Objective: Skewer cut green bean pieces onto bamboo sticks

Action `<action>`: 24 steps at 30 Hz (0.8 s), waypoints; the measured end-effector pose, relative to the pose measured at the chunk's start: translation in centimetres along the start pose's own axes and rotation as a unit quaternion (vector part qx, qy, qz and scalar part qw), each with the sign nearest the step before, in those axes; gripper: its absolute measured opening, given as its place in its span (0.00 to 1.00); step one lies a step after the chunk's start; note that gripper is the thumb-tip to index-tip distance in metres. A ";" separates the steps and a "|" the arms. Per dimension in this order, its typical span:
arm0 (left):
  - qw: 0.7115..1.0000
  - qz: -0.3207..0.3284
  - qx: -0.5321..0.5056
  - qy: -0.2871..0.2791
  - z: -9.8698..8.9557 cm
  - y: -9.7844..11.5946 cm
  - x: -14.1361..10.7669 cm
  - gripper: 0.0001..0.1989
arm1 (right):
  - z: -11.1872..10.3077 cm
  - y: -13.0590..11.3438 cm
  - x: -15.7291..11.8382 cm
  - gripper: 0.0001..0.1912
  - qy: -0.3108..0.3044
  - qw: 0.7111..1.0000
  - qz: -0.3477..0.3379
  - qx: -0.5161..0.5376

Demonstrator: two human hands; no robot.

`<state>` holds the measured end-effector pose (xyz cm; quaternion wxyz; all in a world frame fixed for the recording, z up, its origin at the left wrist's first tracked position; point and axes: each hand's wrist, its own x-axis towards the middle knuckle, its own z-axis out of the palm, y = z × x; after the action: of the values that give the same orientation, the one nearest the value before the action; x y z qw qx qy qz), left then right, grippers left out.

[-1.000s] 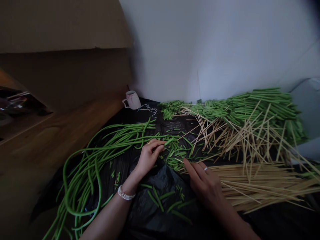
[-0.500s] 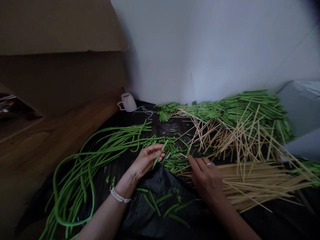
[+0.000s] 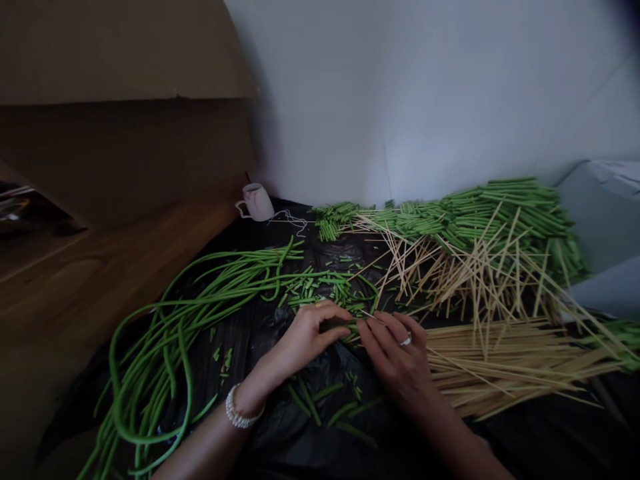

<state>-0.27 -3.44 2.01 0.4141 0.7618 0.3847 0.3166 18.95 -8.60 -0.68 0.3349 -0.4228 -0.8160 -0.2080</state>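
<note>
My left hand (image 3: 313, 333), with a beaded bracelet at the wrist, pinches a short green bean piece (image 3: 343, 327) between thumb and fingers. Close against it on the right, my right hand (image 3: 397, 343) has its fingers closed on a thin wooden skewer (image 3: 374, 318), only part of which shows. The fingertips of both hands meet around the bean piece. Behind them, small cut bean pieces (image 3: 320, 287) lie scattered on black plastic (image 3: 240, 353). A few longer pieces (image 3: 327, 392) rest in front of the hands.
Long uncut beans (image 3: 145, 353) curve over the left side. Loose skewers (image 3: 505, 367) lie on the right, with crossed ones (image 3: 470, 277) behind. Rows of bean pieces (image 3: 500, 213) line the wall. A mug (image 3: 257, 203) stands at the back left, near a wooden surface (image 3: 125, 253).
My hands have come together. My left hand has turned the bean piece toward the right, and my right hand has moved left with the skewer.
</note>
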 end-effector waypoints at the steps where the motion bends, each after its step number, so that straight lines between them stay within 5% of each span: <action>1: 0.998 0.026 0.058 -0.006 -0.3 0.1 -0.1 0.08 | 0.1 0.1 -0.1 0.12 0.006 1.000 0.003 0.002; 5: 0.962 0.097 0.253 -0.020 -0.9 0.2 -0.2 0.10 | 0.2 0.1 -0.2 0.13 0.024 0.999 0.013 0.017; 8: 0.944 0.117 0.307 -0.033 -0.6 0.3 -0.3 0.10 | 0.3 0.0 -0.2 0.13 0.032 0.999 0.018 0.027; 17: 0.981 0.057 0.181 -0.023 -0.9 0.5 -0.4 0.09 | 0.6 0.3 -0.3 0.15 -0.003 0.999 0.035 0.036; 24: 1.000 -0.002 -0.001 -0.003 -0.7 0.1 -0.2 0.09 | 0.7 -0.7 0.3 0.09 -0.002 0.984 0.137 0.115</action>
<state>-0.90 -3.35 2.43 0.4165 0.7616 0.3848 0.3138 17.96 -8.44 -1.02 0.4049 -0.4895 -0.7696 -0.0644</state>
